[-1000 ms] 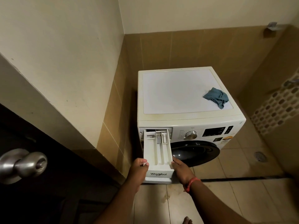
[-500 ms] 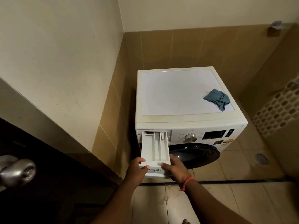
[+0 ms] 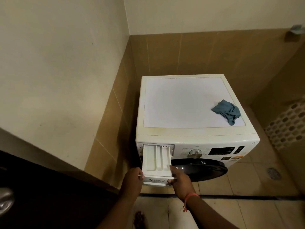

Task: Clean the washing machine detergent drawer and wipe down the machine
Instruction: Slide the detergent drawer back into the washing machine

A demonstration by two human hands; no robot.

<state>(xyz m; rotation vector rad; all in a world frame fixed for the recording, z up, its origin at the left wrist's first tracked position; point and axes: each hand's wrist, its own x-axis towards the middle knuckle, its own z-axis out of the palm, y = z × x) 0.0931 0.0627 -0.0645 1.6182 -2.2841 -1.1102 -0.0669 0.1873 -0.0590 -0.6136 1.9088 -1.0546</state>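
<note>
With both the left hand (image 3: pixel 132 178) and right hand (image 3: pixel 179 179) gripping the front of the detergent drawer (image 3: pixel 156 160), pulled out at the washing machine (image 3: pixel 194 103) near-left, removal step underway; next likely needs release-and-lift, cloth (image 3: pixel 227 113) far-right on top.

Both hands (image 3: pixel 132 178) (image 3: pixel 179 180) hold the pulled-out detergent drawer (image 3: pixel 156 160)

Washing machine (image 3: pixel 189 134) stands on tiled floor (image 3: pixel 247 212); blue cloth (image 3: pixel 227 113) crumpled on machine top.
</note>
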